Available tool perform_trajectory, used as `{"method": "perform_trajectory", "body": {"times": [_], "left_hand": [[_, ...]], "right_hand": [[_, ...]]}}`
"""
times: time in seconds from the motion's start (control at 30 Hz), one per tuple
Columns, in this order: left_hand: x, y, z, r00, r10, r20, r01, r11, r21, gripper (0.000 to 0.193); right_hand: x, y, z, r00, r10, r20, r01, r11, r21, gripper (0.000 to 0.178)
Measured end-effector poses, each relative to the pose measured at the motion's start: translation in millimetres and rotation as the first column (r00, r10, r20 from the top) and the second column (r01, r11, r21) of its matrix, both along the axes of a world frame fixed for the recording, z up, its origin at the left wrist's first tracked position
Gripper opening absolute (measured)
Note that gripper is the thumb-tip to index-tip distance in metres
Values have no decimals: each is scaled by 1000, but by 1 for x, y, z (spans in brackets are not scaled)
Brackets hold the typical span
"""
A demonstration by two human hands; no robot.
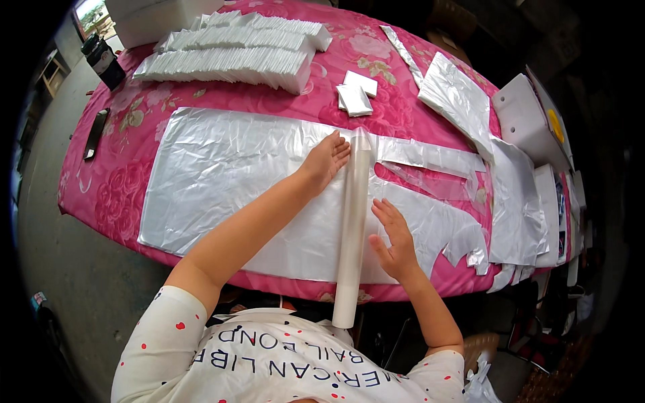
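A long pale tube (351, 248) lies across a stack of thin, shiny plastic sheets (222, 174), its near end jutting past the table's front edge. To the right of the tube, the plastic narrows into a long strip (426, 156) beside a curved cut-out. My left hand (328, 160) rests on the plastic just left of the tube's far end, fingers stretched and close together. On the tube's other side, my right hand (393, 238) is open with fingers pointing away from me and thumb apart. Neither hand grips anything.
Rows of folded white packets (228, 67) stand at the far left, with a few loose ones (356, 95) nearer the middle. More plastic sheets (517, 208) and a white box (527, 117) are at the right. A phone (96, 134) and dark bottle (103, 62) sit left.
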State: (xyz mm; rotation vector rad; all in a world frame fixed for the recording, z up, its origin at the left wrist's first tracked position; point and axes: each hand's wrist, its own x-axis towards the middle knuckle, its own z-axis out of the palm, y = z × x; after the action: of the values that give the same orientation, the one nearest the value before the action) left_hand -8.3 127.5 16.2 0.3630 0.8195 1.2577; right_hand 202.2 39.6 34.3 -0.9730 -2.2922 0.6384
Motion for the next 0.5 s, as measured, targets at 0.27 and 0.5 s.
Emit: {"method": "perform_trajectory", "body": {"times": [0.27,0.5], "left_hand": [[-8,1,0,976,48,-212,-60,997,-49,62],[-112,-63,14,874,272,-402,-202,957,208,51]], "right_hand": [[-1,5,-13,930,203,306,-229,972,52,62],[-148,-4,-10,801,503,325,-532,847,1,70]]}}
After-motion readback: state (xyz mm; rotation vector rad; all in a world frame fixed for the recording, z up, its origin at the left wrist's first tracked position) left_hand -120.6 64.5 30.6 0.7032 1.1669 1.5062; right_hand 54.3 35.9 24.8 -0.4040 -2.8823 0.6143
